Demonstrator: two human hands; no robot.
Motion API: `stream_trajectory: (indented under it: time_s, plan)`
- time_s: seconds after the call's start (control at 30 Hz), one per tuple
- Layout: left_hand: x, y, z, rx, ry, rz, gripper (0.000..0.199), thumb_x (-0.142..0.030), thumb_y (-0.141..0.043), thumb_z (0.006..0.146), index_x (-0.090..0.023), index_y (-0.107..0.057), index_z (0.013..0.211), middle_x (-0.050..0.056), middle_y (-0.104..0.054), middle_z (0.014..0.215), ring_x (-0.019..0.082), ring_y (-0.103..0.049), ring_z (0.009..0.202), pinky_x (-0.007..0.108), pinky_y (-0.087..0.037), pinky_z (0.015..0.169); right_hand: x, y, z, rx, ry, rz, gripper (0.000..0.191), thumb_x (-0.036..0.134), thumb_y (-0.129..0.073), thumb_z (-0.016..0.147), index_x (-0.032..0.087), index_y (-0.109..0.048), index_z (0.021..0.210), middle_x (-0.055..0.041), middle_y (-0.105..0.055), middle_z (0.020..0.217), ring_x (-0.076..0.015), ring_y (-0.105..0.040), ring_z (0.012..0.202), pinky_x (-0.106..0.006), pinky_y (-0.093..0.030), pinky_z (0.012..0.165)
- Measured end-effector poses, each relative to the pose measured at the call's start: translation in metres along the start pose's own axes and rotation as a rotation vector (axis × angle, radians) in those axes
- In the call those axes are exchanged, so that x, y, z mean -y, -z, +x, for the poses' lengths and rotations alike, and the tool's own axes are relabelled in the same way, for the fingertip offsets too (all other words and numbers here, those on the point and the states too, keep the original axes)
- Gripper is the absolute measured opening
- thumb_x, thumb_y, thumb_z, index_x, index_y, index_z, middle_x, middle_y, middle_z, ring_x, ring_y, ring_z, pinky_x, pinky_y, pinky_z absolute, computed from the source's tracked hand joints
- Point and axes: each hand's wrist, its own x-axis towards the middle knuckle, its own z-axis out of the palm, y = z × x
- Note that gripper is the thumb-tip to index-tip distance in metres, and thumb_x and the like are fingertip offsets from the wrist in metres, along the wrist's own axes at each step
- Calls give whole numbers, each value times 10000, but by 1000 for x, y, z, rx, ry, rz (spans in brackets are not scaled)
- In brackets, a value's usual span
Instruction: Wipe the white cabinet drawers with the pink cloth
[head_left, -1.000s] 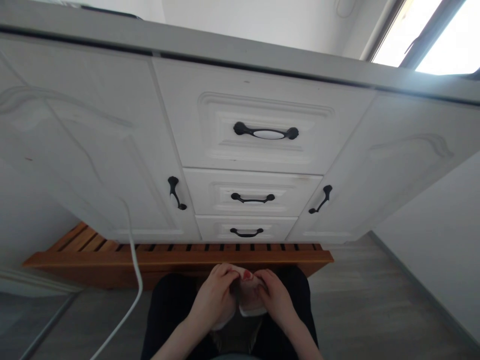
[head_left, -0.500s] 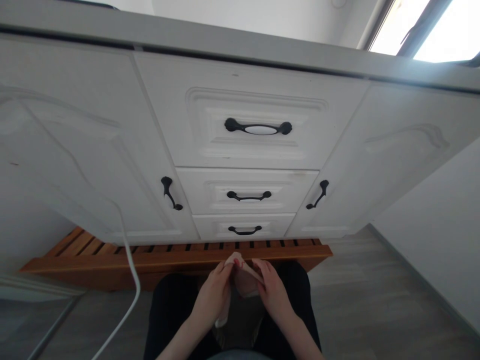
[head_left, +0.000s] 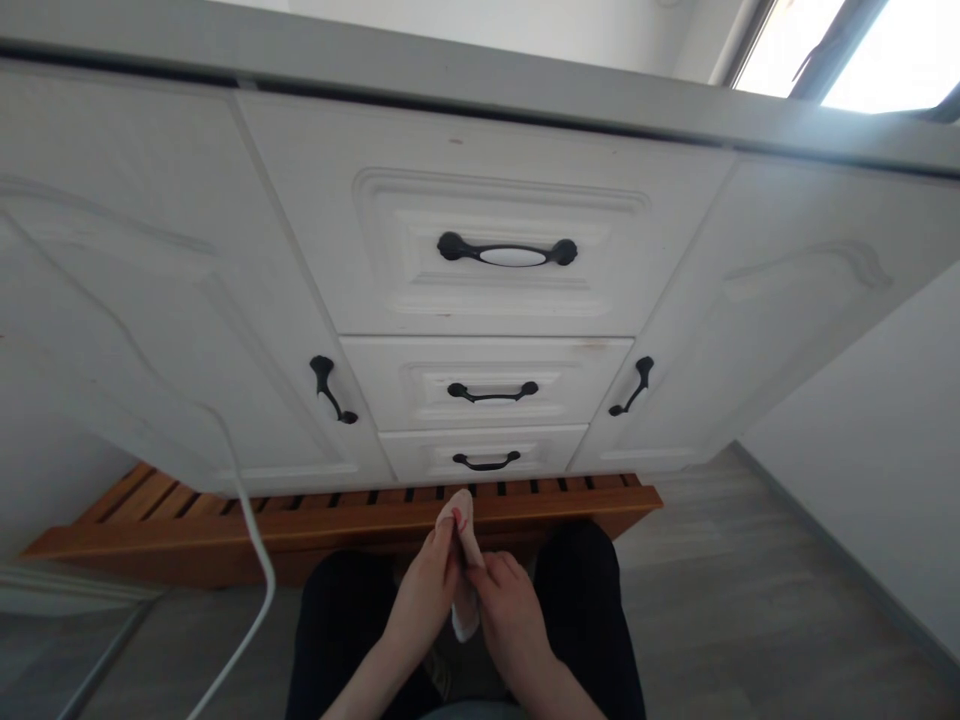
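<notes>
Plainly, drawers (head_left: 491, 362) closed, cloth (head_left: 465, 610) held.

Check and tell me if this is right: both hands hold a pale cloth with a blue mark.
Wrong colour: the mark on the pale cloth is red, as the head view shows. The left hand and the right hand do hold it.

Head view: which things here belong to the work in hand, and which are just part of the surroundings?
In use:
- pale sock-like cloth, with a red mark
- left hand, holding it
- right hand, also on it

Just around:
- white cabinet
- slatted wooden platform
- white cable
- window
</notes>
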Motion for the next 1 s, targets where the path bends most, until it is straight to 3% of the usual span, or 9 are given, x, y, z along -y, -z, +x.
stream_trajectory:
  time_s: [0.2, 0.27, 0.37, 0.47, 0.57, 0.67, 0.77, 0.83, 1.0]
  plan:
    - [-5, -1, -3, -17, 149, -207, 735, -288, -449, 864, -55, -238, 1528, 237, -525, 1452, 293, -555, 1313, 435, -405, 1115, 20, -7, -9, 2, -52, 9, 637, 306, -783, 713, 213, -525, 1288, -144, -608, 1236, -348, -566, 1103, -516, -510, 914]
    - [-4, -2, -2, -46, 196, -321, 762, -336, -468, 879, -57, -204, 1537, 236, -536, 1439, 295, -569, 1290, 442, -405, 1107, 19, -14, -11, -21, -80, -29, 705, 273, -806, 672, 215, -512, 1311, -157, -598, 1268, -370, -562, 1135, -538, -510, 924]
    - [0, -6, 1, -118, 255, -489, 765, -418, -518, 873, -85, -271, 1516, 215, -435, 1534, 296, -441, 1414, 436, -318, 1176, 13, -22, -12, -81, -63, -60, 652, 88, -675, 746, 255, -497, 1351, -120, -621, 1255, -313, -594, 1126, -482, -523, 936]
    - [2, -10, 5, -199, 314, -631, 720, -437, -577, 848, -147, -363, 1472, 152, -348, 1603, 270, -290, 1503, 401, -211, 1234, 7, -23, -9, -177, 19, -56, 434, 74, -560, 869, 274, -574, 1255, -77, -680, 1137, -256, -644, 1021, -405, -545, 865]
    - [0, -8, 6, -271, 354, -689, 661, -428, -640, 809, -213, -451, 1405, 100, -392, 1589, 259, -293, 1502, 380, -196, 1241, 6, -14, -6, -250, 137, -5, 210, 176, -540, 957, 265, -637, 1121, -45, -712, 1040, -220, -663, 962, -376, -529, 888]
    - [-2, -3, 5, -295, 376, -695, 674, -410, -696, 742, -201, -498, 1352, 114, -474, 1530, 278, -373, 1460, 382, -246, 1223, 9, -2, -4, -266, 257, 43, 180, 232, -511, 997, 276, -653, 1098, -12, -731, 1021, -187, -673, 939, -354, -504, 941]
    - [-2, 2, 1, -202, 401, -767, 673, -347, -719, 667, -180, -542, 1294, 124, -632, 1343, 294, -571, 1271, 392, -426, 1097, 11, 6, -5, -156, 346, 78, 192, 285, -516, 1002, 306, -656, 1132, 16, -740, 978, -168, -681, 881, -288, -525, 818]
    - [-5, 5, -2, -126, 432, -828, 665, -312, -725, 638, -186, -567, 1271, 104, -697, 1222, 274, -650, 1122, 376, -497, 987, 6, 8, -6, -94, 309, 116, 219, 284, -516, 997, 310, -647, 1171, 13, -739, 956, -165, -685, 847, -263, -530, 743]
    - [-19, 12, -11, 150, 319, -775, 509, -518, -703, 776, -195, -671, 1167, 89, -710, 1218, 268, -638, 1104, 367, -471, 970, -15, 16, 6, -80, 173, 180, 355, 199, -492, 964, 192, -563, 1311, -107, -716, 1150, -214, -683, 1019, -332, -550, 871]
